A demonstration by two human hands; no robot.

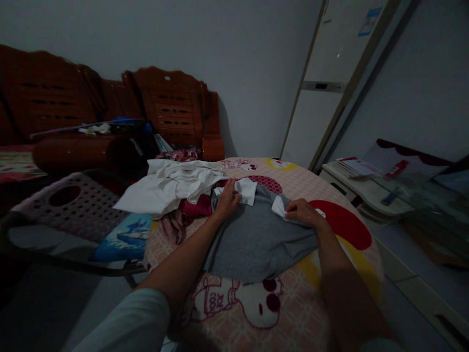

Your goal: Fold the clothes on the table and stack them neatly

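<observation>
A grey knitted sweater (262,234) with white fabric parts lies spread on the round table, its ribbed hem towards me. My left hand (227,199) rests at its upper left, fingers stretched out over a white fabric piece (247,190) that looks like a collar or cuff. On the other side, my right hand (304,213) has its thumb and fingers pinched on a white cuff (279,207) of the sweater. Part of that cuff is hidden under the hand. Left of the sweater lies a heap of white clothing (172,186), with a dark red cloth (197,207) beneath it.
A patterned tablecloth (293,313) covers the round table. A woven chair (73,205) with a blue cushion (126,238) stands at the left. Behind is a wooden sofa (168,105). At the right are a tall white air conditioner (318,102) and a low cabinet (381,195).
</observation>
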